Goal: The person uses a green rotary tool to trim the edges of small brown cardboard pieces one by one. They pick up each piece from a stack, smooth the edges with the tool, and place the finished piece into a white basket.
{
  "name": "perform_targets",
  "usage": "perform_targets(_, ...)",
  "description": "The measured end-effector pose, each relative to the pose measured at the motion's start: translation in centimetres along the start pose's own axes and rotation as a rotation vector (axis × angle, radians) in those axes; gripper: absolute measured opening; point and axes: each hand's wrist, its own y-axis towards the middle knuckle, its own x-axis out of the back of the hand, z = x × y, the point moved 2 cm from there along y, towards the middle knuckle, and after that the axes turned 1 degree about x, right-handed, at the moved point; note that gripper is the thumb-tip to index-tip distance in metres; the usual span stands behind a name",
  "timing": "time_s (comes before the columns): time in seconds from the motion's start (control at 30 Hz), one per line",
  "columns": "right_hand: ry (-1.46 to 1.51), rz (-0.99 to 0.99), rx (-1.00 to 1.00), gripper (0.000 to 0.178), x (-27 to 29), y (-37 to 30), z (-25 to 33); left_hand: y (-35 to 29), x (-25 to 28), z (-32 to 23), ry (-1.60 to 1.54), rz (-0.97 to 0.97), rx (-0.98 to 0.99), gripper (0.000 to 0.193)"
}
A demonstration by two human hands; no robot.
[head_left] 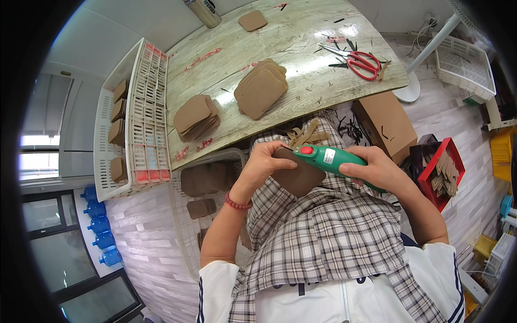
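My left hand [264, 166] pinches a flat brown piece [299, 180] with rounded corners, held over my lap; its material I cannot make out. In my right hand [379, 169] is a green handheld electric cutter [334, 159] with a red button. The cutter's head lies along the far edge of the piece, by my left fingertips; its tip is hidden. Just beyond, tan strips of trimmings [307, 133] lie on my checked apron [323, 237]. Two stacks of similar brown pieces, a left stack [196, 117] and a right stack [261, 89], sit on the table ahead.
Red-handled scissors [361, 64] and dark scraps lie on the wooden table [301, 46]. A white crate [148, 113] with brown pieces stands at its left. Another crate [188, 237] sits below. A cardboard box [385, 124] and a red-rimmed bin [452, 167] of pieces stand right.
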Motion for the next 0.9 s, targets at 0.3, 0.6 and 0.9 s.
perform_targets(0.3,0.007,-0.071,-0.014,0.041,0.5,0.6,0.5,-0.7,2.0,-0.2,-0.056,-0.127,-0.125,0.018)
perform_targets(0.6,-0.039,-0.055,-0.012,0.042,0.7,-0.5,-0.4,-1.2,3.6,-0.7,-0.117,-0.194,-0.142,0.019)
perform_targets(0.9,-0.002,-0.043,0.090,0.039,-2.6,3.3,0.4,-1.1,3.9,-0.3,-0.065,-0.109,-0.138,0.014)
